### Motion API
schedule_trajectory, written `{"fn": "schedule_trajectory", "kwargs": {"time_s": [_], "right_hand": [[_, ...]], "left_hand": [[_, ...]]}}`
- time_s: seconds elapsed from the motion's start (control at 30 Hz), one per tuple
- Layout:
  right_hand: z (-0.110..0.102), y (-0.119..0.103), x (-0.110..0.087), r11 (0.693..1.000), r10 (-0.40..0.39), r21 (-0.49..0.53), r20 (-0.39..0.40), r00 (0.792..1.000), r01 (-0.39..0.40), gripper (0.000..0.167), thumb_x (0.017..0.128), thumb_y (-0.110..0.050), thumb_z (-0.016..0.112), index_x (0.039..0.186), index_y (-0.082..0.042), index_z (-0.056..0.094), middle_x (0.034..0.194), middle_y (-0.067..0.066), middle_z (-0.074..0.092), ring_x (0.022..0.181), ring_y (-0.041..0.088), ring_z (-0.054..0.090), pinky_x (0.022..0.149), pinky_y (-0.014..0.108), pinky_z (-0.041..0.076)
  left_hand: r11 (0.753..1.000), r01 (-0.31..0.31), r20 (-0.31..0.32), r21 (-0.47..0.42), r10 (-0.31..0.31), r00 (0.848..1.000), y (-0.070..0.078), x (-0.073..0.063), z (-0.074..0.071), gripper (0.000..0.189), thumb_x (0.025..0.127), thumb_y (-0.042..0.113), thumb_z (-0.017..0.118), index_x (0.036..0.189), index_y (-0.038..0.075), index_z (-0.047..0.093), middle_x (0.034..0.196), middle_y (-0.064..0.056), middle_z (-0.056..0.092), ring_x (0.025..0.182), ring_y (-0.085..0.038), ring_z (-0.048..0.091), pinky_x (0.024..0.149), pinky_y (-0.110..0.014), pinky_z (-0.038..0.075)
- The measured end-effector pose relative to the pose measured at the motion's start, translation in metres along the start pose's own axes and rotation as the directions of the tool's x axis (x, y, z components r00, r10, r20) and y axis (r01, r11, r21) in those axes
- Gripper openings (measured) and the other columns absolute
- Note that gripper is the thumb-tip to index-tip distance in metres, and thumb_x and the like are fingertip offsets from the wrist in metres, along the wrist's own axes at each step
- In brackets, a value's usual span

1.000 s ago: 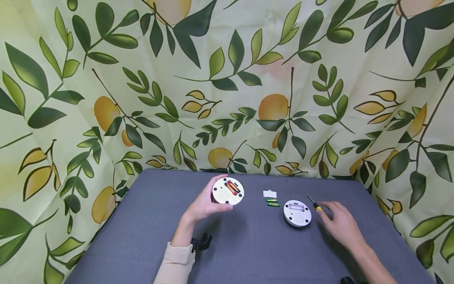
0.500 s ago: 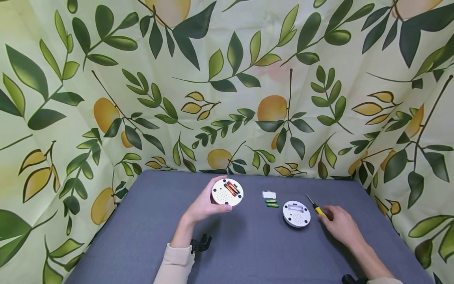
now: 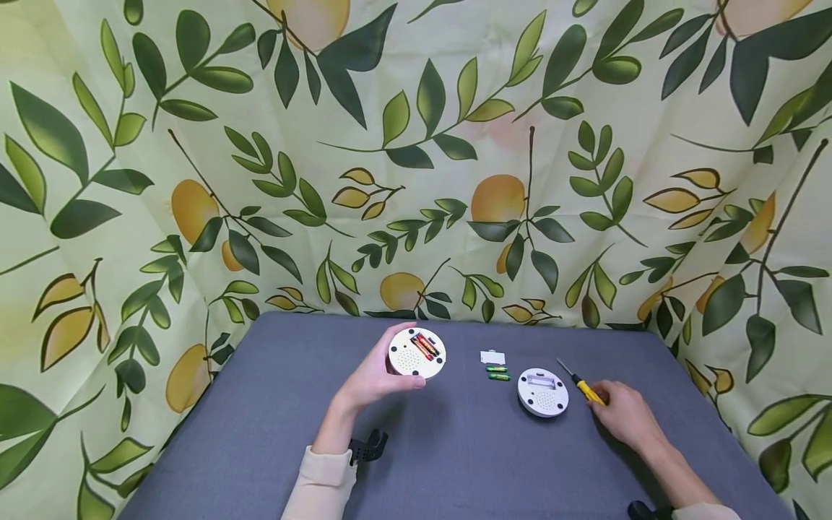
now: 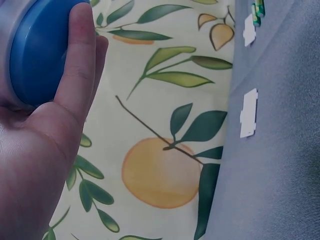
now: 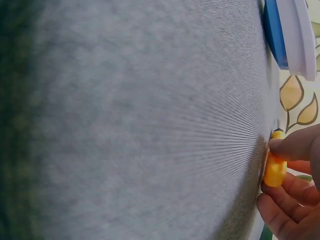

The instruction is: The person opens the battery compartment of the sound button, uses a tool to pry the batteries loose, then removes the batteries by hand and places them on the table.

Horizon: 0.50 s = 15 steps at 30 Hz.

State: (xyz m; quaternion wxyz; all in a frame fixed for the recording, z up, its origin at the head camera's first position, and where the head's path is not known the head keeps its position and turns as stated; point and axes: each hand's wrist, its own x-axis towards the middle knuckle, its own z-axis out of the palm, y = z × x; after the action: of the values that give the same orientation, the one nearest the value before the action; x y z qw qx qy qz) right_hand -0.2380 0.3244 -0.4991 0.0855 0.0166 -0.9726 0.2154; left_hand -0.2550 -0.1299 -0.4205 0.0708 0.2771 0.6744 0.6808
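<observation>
My left hand [image 3: 377, 372] grips a round white device [image 3: 406, 357] above the table, its back facing me. Two red batteries [image 3: 425, 347] sit in its uncovered compartment. In the left wrist view the device's other side is a blue dome [image 4: 42, 52], with fingers around the edge. At the right, my right hand [image 3: 627, 415] pinches the yellow handle of a screwdriver [image 3: 588, 391] low over the table; the right wrist view shows thumb and fingers on that handle [image 5: 276, 170]. Left of it lies a second round white device [image 3: 543, 393], compartment upward and bare.
Two green batteries [image 3: 498, 373] lie beside a white battery cover [image 3: 492, 357] behind the second device. Another white cover [image 4: 248, 114] shows on the table in the left wrist view. A leaf-and-fruit patterned cloth [image 3: 416, 180] hangs at the grey table's [image 3: 455, 462] back edge.
My right hand has shifted slightly toward the handle's rear end, exposing more yellow, and the screwdriver has turned a little. My left hand and its device stay nearly still.
</observation>
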Motion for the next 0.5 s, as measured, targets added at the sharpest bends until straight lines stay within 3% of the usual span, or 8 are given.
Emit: {"fn": "schedule_trajectory", "kwargs": {"time_s": [0.3, 0.5], "right_hand": [[-0.0056, -0.0023, -0.0043, 0.998, 0.018, 0.067, -0.083, 0.996, -0.013, 0.027, 0.085, -0.003, 0.064, 0.107, 0.013, 0.068, 0.091, 0.02, 0.065, 0.083, 0.035, 0.062, 0.073, 0.053, 0.049], [-0.0097, -0.0049, -0.0035, 0.99, 0.069, 0.133, -0.104, 0.992, -0.055, 0.028, 0.089, -0.007, 0.066, 0.11, 0.011, 0.066, 0.099, 0.027, 0.068, 0.087, 0.04, 0.064, 0.074, 0.053, 0.05]], "left_hand": [[1.0, 0.01, 0.005, 0.018, -0.01, 1.0, -0.0008, -0.0014, 0.0, 0.091, 0.076, 0.005, 0.084, 0.152, 0.011, 0.034, 0.137, -0.02, 0.049, 0.114, -0.026, 0.058, 0.094, -0.031, 0.051], [1.0, 0.013, 0.004, 0.024, -0.013, 1.0, 0.0002, -0.0009, -0.0002, 0.092, 0.076, 0.005, 0.084, 0.152, 0.012, 0.035, 0.137, -0.019, 0.049, 0.114, -0.027, 0.057, 0.093, -0.03, 0.051]]}}
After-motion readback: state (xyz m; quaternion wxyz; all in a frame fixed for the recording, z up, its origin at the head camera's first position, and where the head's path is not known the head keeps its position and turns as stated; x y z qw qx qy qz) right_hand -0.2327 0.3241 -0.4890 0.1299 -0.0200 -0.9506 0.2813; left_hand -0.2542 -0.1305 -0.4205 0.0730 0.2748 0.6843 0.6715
